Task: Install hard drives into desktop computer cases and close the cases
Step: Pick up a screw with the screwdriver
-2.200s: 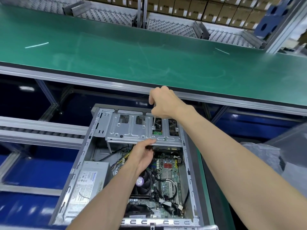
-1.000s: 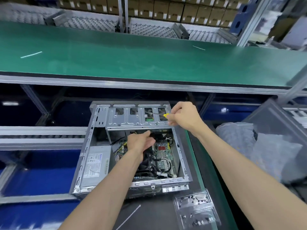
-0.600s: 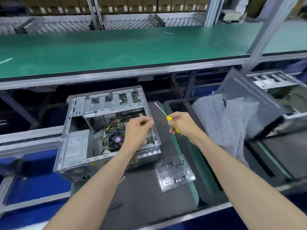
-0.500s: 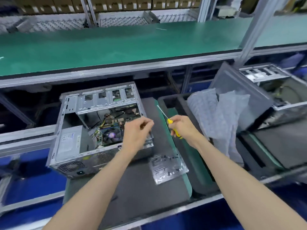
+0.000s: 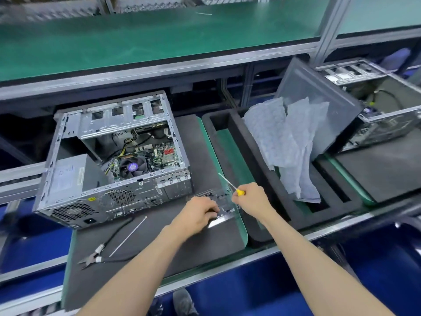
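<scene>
An open desktop case (image 5: 114, 197) lies on a dark foam mat (image 5: 173, 252), its motherboard and fan showing. Its silver drive cage (image 5: 124, 120) sits at the far end. My right hand (image 5: 251, 200) grips a yellow-handled screwdriver (image 5: 230, 184) whose shaft points up and left. My left hand (image 5: 200, 212) reaches into a clear plastic screw tray (image 5: 224, 205) lying just in front of the case's right corner, fingertips curled down onto it. Whether it pinches a screw is hidden.
Side cutters (image 5: 94, 256) and a white cable tie (image 5: 128, 236) lie on the mat near the front left. A black foam tray (image 5: 268, 183) with grey bubble wrap (image 5: 287, 144) stands to the right. Beyond it a side panel (image 5: 319, 99) leans on another open case (image 5: 382, 110). A green conveyor (image 5: 148, 35) runs behind.
Both hands left the drive cage and came back toward me. My left hand dropped onto the screw tray; my right still carries the screwdriver. The view swung right and down.
</scene>
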Action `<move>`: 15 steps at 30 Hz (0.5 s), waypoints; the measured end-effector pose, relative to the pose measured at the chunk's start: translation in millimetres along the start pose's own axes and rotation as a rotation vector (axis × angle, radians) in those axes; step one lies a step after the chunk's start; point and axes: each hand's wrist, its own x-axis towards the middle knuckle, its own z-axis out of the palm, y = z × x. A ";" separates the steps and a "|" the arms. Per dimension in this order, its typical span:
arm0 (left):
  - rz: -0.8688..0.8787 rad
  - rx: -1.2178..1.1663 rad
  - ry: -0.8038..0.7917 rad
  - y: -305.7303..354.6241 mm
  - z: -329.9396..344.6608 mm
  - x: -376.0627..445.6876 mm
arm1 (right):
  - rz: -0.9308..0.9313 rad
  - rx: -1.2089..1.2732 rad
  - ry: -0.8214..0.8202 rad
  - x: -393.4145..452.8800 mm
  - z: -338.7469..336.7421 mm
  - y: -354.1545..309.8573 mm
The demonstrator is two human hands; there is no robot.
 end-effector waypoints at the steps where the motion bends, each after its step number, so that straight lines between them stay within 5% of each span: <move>1: 0.002 0.007 -0.011 0.9 3.6 3.3 | -0.001 -0.040 -0.001 0.3 -0.1 2.4; 15: 0.123 0.263 -0.085 -6.4 20.3 15.3 | -0.166 -0.364 -0.089 7.2 -3.1 12.6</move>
